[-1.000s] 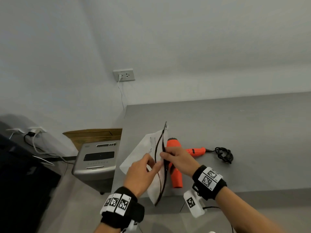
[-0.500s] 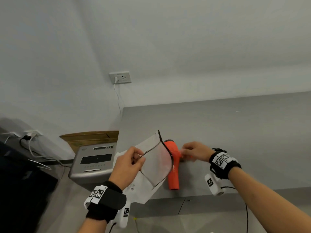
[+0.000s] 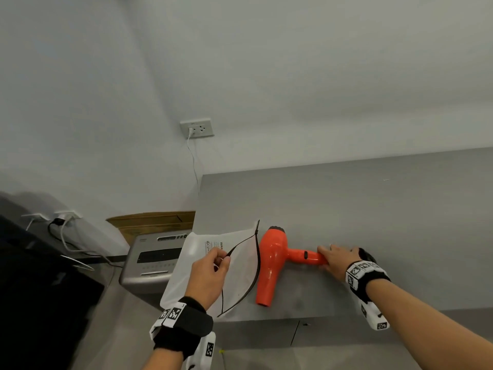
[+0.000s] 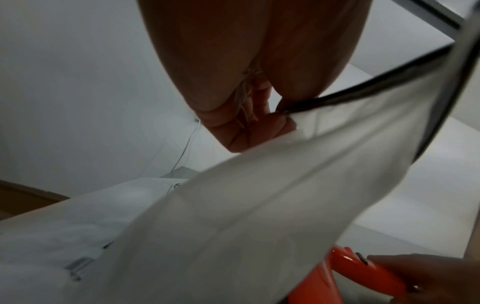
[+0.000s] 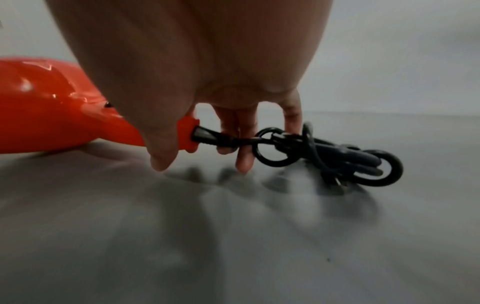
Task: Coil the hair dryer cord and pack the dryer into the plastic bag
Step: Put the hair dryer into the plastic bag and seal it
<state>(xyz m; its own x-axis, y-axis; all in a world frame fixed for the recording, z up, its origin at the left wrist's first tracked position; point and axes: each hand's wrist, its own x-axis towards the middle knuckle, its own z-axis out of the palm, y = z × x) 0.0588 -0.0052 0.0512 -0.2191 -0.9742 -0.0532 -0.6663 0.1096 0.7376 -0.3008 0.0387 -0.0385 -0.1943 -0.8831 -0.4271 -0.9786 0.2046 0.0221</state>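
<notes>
An orange hair dryer (image 3: 272, 260) lies on the grey table (image 3: 346, 209), nozzle toward me, handle pointing right. My right hand (image 3: 336, 259) grips the handle's end, thumb on the near side and fingers on the far side (image 5: 201, 162). The black cord (image 5: 324, 152) sits coiled on the table just beyond the handle, mostly hidden behind that hand in the head view. Left of the dryer (image 4: 363, 273) lies the clear plastic bag (image 3: 240, 271) with a black zip rim. My left hand (image 3: 213, 265) pinches its upper rim (image 4: 259, 123), holding the mouth open toward the dryer.
A grey shredder (image 3: 157, 260) and a cardboard box (image 3: 154, 221) stand on the floor left of the table. A wall socket (image 3: 197, 128) with a white cable is behind. The bag overhangs the table's front left corner. Bare tabletop stretches behind and to the right.
My right hand has let go of the bag's rim and moved right onto the dryer's handle. My left hand has pulled the bag's mouth open.
</notes>
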